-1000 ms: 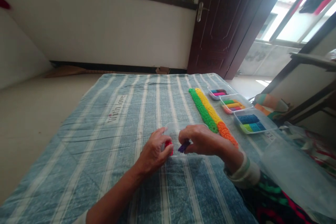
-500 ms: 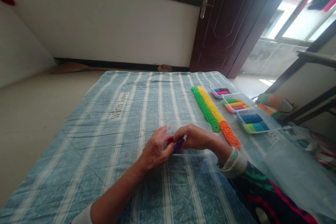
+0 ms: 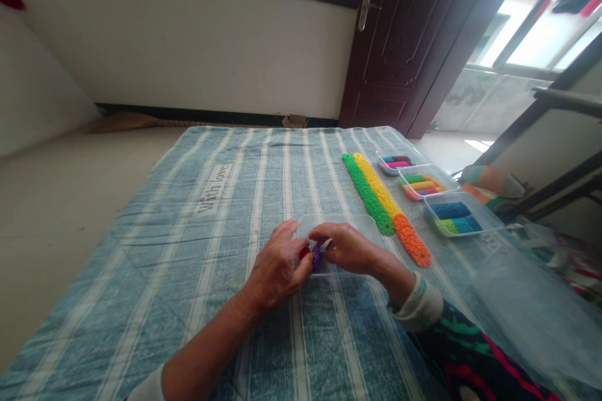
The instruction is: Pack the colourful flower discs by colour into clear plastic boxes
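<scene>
Tabletop, covered in blue-and-white striped cloth, lettered "With love" in its left half. Clear box, open, towards the near side, well apart from the left edge. Red piece, partly hidden, at the box's left end. Purple piece, crocheted, inside the box, just beside the red piece.

Left hand: at the box's left end, fingers and thumb curved about the red piece; cannot tell whether it grips. Right hand: over the box, fingers and thumb narrowly parted, just beside the purple piece.

Green row of overlapping crocheted rounds, and yellow row alongside it; orange row extending from the yellow row's near end. Far box, middle box and near box: clear, open, holding coloured rolls, lined along the right edge. Clear plastic piece, nearer the viewer, by the same edge.

Beyond the far edge: brown door.
</scene>
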Motion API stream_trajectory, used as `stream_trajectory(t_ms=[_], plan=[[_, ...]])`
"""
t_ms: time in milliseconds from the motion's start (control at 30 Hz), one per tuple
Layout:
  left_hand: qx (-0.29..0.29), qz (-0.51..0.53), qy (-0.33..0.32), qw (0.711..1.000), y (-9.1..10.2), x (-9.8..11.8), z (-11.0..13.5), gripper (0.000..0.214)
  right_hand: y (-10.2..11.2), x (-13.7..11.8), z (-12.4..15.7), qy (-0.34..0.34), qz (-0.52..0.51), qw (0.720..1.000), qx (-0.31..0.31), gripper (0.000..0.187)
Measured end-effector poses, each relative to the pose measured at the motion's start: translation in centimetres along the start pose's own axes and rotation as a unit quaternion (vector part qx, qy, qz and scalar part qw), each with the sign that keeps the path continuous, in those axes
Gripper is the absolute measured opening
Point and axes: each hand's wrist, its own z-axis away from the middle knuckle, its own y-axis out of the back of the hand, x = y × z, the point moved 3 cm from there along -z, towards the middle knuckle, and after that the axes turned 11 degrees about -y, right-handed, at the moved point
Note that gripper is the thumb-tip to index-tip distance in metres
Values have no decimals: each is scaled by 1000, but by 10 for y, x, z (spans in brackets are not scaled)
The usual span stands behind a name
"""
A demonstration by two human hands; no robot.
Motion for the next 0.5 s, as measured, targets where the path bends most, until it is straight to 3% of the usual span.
stream_trajectory(t_ms=[300,500], plan=[[21,7,1,1000,1,2,2,23,-1,0,4,-6,-2,1000,3,31],[0,45,17,999,5,2,-1,19,0,-1,8,-8,-6,1000,-9,29]])
